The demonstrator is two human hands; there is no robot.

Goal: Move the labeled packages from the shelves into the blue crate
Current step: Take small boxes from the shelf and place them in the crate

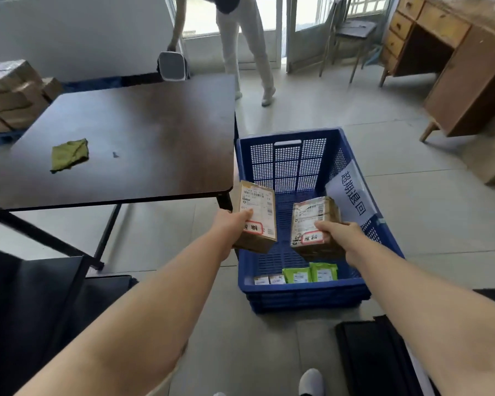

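Far on your left sit stacked cardboard boxes (10, 94), then the dark bench (143, 130) with a crumpled green cloth (69, 154) lying on it, and none of that is in play. Now to the action. Your left hand (231, 225) grips the left package (259, 215) by its near end, with the thumb laid across the label and the fingers (247, 214) wrapped round it. That box hangs in the air right at the left wall of the blue crate (306, 295), not quite over the floor of it.

Next over is the right package (316, 221), held above the middle of the crate. Your right hand (337, 234) pinches its near corner, and its fingers are curled round the edge beside the red-bordered sticker. Both are small taped cartons. They look stiff and light enough for one hand each, though the glossy tape could be slick, so I'd keep the hold on the cardboard edges and not on the tape. Holding by one end lets the far end droop, so it seems safer to lower them than to fling them.

Down in the crate's near end lie two green packets (312, 272) and small white boxes (269, 280), and the mesh floor beyond them is bare. Setting both cartons there looks best, clear of the soft packets. A paper sign (350, 192) leans on the crate's right wall.
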